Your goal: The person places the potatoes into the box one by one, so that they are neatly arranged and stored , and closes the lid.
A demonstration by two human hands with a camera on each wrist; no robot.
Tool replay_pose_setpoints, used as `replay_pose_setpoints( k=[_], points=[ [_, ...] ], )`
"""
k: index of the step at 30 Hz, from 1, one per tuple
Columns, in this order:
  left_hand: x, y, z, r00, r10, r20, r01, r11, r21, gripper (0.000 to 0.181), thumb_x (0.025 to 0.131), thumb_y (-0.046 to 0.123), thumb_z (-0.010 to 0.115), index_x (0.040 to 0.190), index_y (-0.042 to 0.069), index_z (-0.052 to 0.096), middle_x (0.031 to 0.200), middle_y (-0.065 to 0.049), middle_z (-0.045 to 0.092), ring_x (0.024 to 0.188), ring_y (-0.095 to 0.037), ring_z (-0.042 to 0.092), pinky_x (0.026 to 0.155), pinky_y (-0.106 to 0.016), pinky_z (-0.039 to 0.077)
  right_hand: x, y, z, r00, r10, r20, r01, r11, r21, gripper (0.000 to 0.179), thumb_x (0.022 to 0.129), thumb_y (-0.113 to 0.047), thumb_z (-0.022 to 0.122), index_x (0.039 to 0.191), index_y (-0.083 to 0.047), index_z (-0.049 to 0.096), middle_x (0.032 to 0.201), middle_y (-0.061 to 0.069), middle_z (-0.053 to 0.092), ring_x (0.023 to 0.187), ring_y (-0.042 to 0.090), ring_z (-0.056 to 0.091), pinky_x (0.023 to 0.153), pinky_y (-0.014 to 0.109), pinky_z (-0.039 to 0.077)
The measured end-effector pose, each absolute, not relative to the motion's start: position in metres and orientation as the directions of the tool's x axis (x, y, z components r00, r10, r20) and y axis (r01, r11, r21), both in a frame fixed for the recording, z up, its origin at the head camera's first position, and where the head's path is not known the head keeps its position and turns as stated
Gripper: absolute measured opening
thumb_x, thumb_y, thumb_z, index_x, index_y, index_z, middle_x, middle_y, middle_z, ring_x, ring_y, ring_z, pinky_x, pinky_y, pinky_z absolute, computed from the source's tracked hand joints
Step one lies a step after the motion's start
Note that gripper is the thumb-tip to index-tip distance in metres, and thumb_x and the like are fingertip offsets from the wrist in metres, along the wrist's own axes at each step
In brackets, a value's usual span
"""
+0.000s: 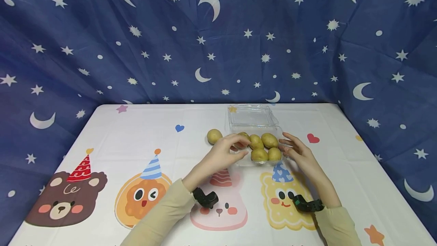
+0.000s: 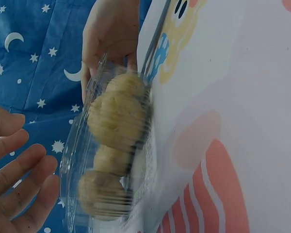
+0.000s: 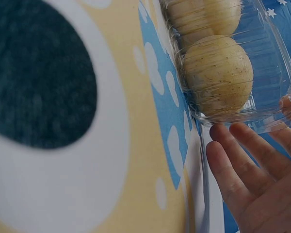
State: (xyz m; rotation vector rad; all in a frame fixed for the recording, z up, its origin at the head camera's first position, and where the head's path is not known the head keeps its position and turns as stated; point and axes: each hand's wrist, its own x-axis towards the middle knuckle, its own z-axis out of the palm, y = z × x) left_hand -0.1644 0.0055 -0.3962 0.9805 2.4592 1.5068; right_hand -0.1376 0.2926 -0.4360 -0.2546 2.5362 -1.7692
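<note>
A clear plastic clamshell box (image 1: 244, 163) stands on the table with its lid (image 1: 252, 117) folded back. Several yellow potatoes (image 1: 269, 140) lie in it. At the box's left end is my left hand (image 1: 228, 147), its fingers spread and slightly bent with nothing between them; it partly hides a potato (image 1: 243, 135). In the left wrist view those fingers (image 2: 31, 167) are apart from the box wall. My right hand (image 1: 298, 153) rests its fingertips (image 3: 220, 133) against the right end, fingers mostly straight, with one digit at the rim.
One loose potato (image 1: 214, 136) lies on the table just left of the box, beyond my left wrist. A white cloth (image 1: 146, 132) printed with cartoon figures covers the table. Behind it hangs a dark blue curtain (image 1: 218, 71) with moons and stars.
</note>
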Motion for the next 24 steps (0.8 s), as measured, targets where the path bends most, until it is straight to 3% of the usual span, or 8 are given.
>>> replay_pose_setpoints(
  k=[13, 24],
  points=[
    [-0.170, -0.010, -0.398, -0.820, 0.509, 0.263, 0.452, 0.294, 0.842, 0.026, 0.088, 0.008, 0.066, 0.113, 0.002, 0.065, 0.110, -0.013, 0.067, 0.099, -0.025, 0.065, 0.083, -0.043, 0.055, -0.138, 0.291, -0.436, -0.985, -0.159, 0.066, -0.119, 0.354, -0.928, 0.055, 0.101, -0.018, 0.047, 0.150, -0.003, 0.027, 0.139, 0.032, 0.045, 0.105, -0.011, 0.058, 0.086, 0.013, 0.050],
    [-0.184, -0.027, -0.396, -0.864, 0.423, 0.273, 0.428, 0.329, 0.842, 0.024, 0.087, 0.007, 0.066, 0.111, 0.003, 0.066, 0.110, -0.010, 0.068, 0.097, -0.022, 0.067, 0.081, -0.032, 0.057, -0.138, 0.291, -0.436, -0.986, -0.152, 0.067, -0.120, 0.378, -0.918, 0.055, 0.101, -0.019, 0.047, 0.150, -0.005, 0.027, 0.140, 0.031, 0.045, 0.104, -0.013, 0.057, 0.085, 0.012, 0.050]
  ],
)
